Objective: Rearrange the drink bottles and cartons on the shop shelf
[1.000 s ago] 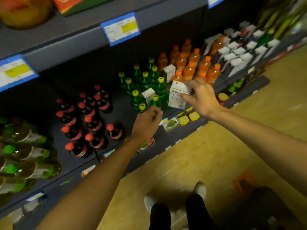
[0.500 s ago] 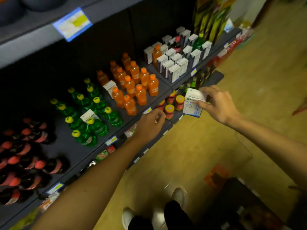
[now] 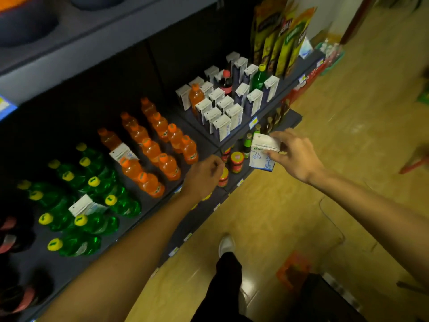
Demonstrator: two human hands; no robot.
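Note:
My right hand (image 3: 294, 156) grips a white carton (image 3: 262, 153) by its top, held in the air in front of the shelf edge (image 3: 253, 123), just below the block of white cartons (image 3: 222, 112). My left hand (image 3: 204, 175) hovers with curled fingers at the shelf front, by the orange bottles (image 3: 160, 149), holding nothing. Green bottles (image 3: 92, 196) with yellow caps stand further left. One stray carton (image 3: 123, 153) sits among the orange bottles and another stray carton (image 3: 81, 205) among the green ones. An orange bottle (image 3: 196, 96), a dark cola bottle (image 3: 226, 82) and a green bottle (image 3: 258, 77) stand among the cartons.
Dark red-capped bottles (image 3: 14, 231) fill the far left. Small jars (image 3: 236, 160) line the lower shelf under my hands. Tall snack bags (image 3: 281, 36) stand at the shelf's right end. My foot (image 3: 226, 245) is on the wooden floor, with an orange basket (image 3: 293, 268) to its right.
The view has swung right along the shelf. My right hand carried the carton from among the green and orange bottles toward the carton section. My left hand followed along the shelf edge.

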